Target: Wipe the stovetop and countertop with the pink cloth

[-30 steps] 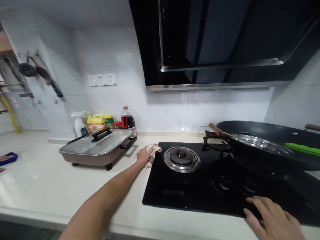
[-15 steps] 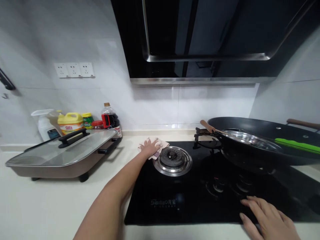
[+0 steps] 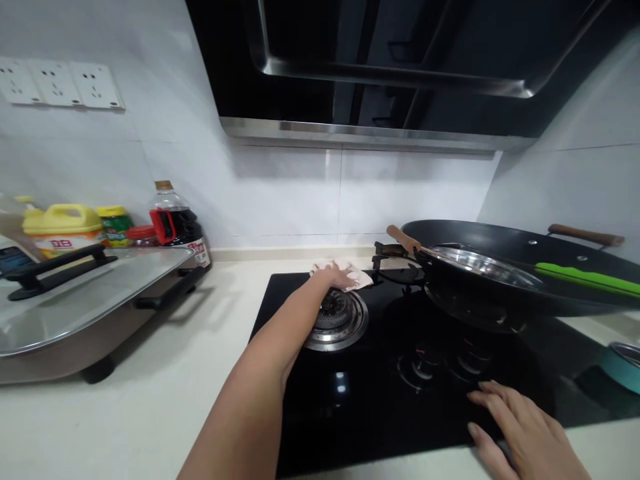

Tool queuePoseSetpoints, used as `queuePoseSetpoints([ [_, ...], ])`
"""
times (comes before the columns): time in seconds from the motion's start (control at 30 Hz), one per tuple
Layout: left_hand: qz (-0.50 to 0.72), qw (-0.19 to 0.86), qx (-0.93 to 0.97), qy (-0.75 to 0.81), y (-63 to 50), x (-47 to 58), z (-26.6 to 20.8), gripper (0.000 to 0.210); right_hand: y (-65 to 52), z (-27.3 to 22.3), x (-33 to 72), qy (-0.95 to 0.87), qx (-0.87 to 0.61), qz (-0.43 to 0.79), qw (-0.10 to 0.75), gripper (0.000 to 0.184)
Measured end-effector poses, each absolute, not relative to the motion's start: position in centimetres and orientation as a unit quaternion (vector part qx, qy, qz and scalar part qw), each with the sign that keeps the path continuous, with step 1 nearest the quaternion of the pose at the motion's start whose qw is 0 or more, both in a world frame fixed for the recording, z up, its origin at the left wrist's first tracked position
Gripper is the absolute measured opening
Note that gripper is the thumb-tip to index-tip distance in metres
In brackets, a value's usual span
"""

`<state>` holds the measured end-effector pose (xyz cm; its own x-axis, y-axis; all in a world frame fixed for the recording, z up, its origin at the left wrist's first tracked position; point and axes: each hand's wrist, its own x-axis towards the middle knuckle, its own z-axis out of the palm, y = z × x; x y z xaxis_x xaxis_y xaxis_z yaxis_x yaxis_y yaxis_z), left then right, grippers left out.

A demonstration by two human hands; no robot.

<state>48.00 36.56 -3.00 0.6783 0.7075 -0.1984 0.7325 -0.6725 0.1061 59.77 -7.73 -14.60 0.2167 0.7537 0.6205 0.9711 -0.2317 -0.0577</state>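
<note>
My left hand [image 3: 339,276] reaches across the stove and presses a pale patterned cloth [image 3: 359,280] onto the glass at the back edge, just behind the left burner [image 3: 340,320]. The cloth shows on both sides of the hand; the fingertips are partly hidden. The burner has a shiny metal ring and a dark cap, and my forearm covers part of it. At the front edge of the black stove [image 3: 350,413], my right hand [image 3: 525,427] rests with its fingers apart and holds nothing. The two control knobs [image 3: 425,367] lie just beyond it.
A large black wok [image 3: 460,233] stands on the right burner, with a metal lid or strainer and a green-handled utensil [image 3: 585,277] in it. At left is a lidded electric pan [image 3: 75,347]. Bottles line the wall, including a dark-liquid bottle [image 3: 177,227]. The range hood [image 3: 380,133] hangs above.
My left hand has slid the cloth from the left of the burner to behind it, toward the right. The view has turned slightly right. My right hand stays near the front edge.
</note>
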Motion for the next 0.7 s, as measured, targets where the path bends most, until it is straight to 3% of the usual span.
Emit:
queuePoseSetpoints([
  [0.4, -0.042, 0.102, 0.964, 0.242, 22.3, 50.3, -4.0, 0.086, -7.2, -13.6, 59.0, -0.570, -0.766, -0.189, 0.229, 0.034],
  [0.7, 0.012, 0.116, 0.967, 0.228, 16.3, 44.0, -4.4, 0.078, -7.0, -12.8, 57.6, -0.550, -0.784, -0.167, 0.233, 0.035],
])
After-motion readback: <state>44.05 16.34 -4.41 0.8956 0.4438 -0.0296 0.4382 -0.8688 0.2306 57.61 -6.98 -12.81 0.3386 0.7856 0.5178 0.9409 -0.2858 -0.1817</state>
